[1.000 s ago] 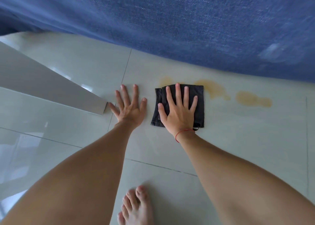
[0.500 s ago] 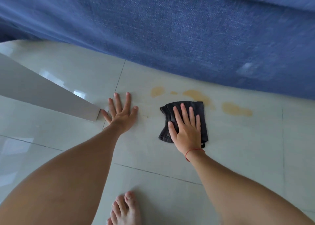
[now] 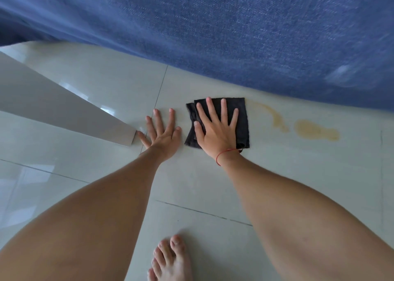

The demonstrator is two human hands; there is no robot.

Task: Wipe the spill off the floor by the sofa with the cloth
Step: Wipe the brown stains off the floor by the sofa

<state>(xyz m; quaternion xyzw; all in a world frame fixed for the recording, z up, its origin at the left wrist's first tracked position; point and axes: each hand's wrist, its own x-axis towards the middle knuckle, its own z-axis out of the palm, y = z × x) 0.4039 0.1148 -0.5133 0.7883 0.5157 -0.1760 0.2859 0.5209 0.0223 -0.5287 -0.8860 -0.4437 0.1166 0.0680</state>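
Glossy pale tile floor (image 3: pixel 277 174), dark grout lines, blue sofa (image 3: pixel 234 35) filling the top of the head view, its lower edge running just behind the work area. Right hand (image 3: pixel 217 129) lies flat, fingers spread, palm down on the cloth (image 3: pixel 243 118), pressing it to the floor, not gripping or bunching it. Cloth is black, folded into a rough square, a layer edge showing on its left side, sitting close to the sofa base. Red string (image 3: pixel 223 155) around the right wrist. Spill (image 3: pixel 315 131) is yellowish: a thin curved streak starts just right of the cloth's top corner and a bigger blot sits further right, apart from the cloth, both uncovered. Left hand (image 3: pixel 162 131) is open, flat on bare tile just left of the cloth, holding nothing, thumb near the corner of a pale grey panel (image 3: pixel 64 114) coming in from the left. Bare foot (image 3: pixel 170 261) at bottom centre, toes toward the hands.
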